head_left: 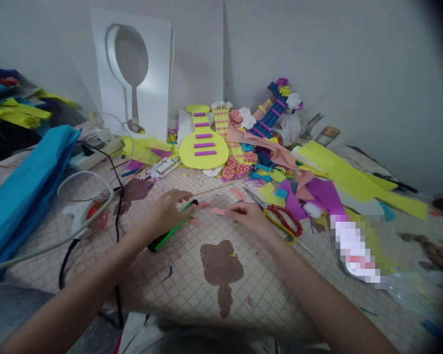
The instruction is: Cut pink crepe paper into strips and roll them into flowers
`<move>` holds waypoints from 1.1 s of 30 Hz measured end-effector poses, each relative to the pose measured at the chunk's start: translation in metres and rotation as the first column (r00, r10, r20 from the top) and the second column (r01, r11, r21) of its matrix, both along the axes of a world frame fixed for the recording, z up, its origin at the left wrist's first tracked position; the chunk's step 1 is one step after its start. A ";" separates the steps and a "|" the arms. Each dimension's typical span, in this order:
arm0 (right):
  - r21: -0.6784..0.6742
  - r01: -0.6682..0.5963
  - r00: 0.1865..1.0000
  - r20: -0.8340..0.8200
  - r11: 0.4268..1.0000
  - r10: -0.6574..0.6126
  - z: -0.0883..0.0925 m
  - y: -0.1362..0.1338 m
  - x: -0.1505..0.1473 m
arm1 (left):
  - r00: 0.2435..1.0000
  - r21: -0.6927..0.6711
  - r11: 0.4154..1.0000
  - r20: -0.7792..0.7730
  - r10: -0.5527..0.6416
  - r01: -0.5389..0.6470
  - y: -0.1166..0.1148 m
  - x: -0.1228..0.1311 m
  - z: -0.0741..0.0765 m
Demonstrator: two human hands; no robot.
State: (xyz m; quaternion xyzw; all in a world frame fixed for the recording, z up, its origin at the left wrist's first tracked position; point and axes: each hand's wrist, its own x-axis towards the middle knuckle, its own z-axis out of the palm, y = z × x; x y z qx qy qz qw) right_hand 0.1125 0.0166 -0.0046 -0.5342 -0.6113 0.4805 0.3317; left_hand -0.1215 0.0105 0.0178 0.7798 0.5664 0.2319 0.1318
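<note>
We pinch pink strip [217, 211] in right hand [250, 217] above table [170, 290] — scissors [297, 225] just beside. Left hand [170, 210] curls over green-black tool [176, 229]; we cannot tell if it grips. More pink pieces [238, 193] lie near both hands — thin stick [212, 188] past them, yellow guitar [204, 160] farther back.

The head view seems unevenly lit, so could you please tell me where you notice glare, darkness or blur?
In the head view, glare brightens the white panel; the right edge fades into blurred black; pixelation masks an item at right; the left hand and right hand look slightly soft.
</note>
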 end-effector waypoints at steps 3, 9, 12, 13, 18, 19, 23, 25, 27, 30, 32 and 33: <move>0.029 -0.025 0.999 0.027 0.999 0.024 0.000 0.011 -0.013 | 0.994 0.032 0.997 -0.081 -0.070 0.073 -0.005 -0.005 -0.019; 0.055 -0.051 0.998 0.043 0.997 0.049 -0.007 0.018 -0.022 | 0.997 0.008 0.998 -0.033 -0.066 0.067 -0.009 -0.006 -0.026; 0.040 -0.076 0.997 0.036 0.996 0.075 -0.012 0.013 -0.021 | 1.000 0.012 1.000 -0.013 -0.023 0.023 -0.009 -0.004 -0.024; 0.039 -0.087 0.996 0.030 0.995 0.086 -0.013 0.012 -0.021 | 1.000 0.021 1.000 -0.011 0.002 -0.002 -0.008 -0.004 -0.024; 0.031 -0.142 0.990 -0.011 0.989 0.142 -0.016 0.009 -0.018 | 0.988 0.064 0.987 -0.035 0.148 -0.146 -0.004 -0.016 -0.025; 0.030 -0.138 0.990 -0.015 0.990 0.138 -0.016 0.009 -0.018 | 0.985 0.067 0.985 -0.047 0.164 -0.161 -0.003 -0.019 -0.026; 0.026 -0.080 0.996 -0.033 0.996 0.081 -0.017 0.009 -0.014 | 0.987 0.058 0.990 -0.095 0.133 -0.128 -0.001 -0.025 -0.026; 0.022 -0.050 0.998 -0.048 0.999 0.051 -0.020 0.008 -0.011 | 0.991 0.084 0.996 -0.130 0.043 -0.033 -0.003 -0.023 -0.025; 0.017 -0.025 0.998 -0.063 1.000 0.026 -0.024 0.008 -0.009 | 0.979 0.101 0.989 -0.181 -0.092 0.112 -0.007 -0.018 -0.022; 0.005 -0.006 0.996 -0.085 1.000 0.007 -0.029 0.009 -0.007 | 0.941 0.048 0.962 -0.226 -0.252 0.269 -0.012 -0.012 -0.018; -0.002 -0.001 0.995 -0.097 1.000 0.001 -0.032 0.009 -0.007 | 0.929 0.009 0.952 -0.218 -0.298 0.307 -0.013 -0.010 -0.017; -0.005 0.002 0.995 -0.102 1.000 -0.002 -0.032 0.009 -0.007 | 0.927 -0.001 0.948 -0.208 -0.312 0.319 -0.014 -0.010 -0.017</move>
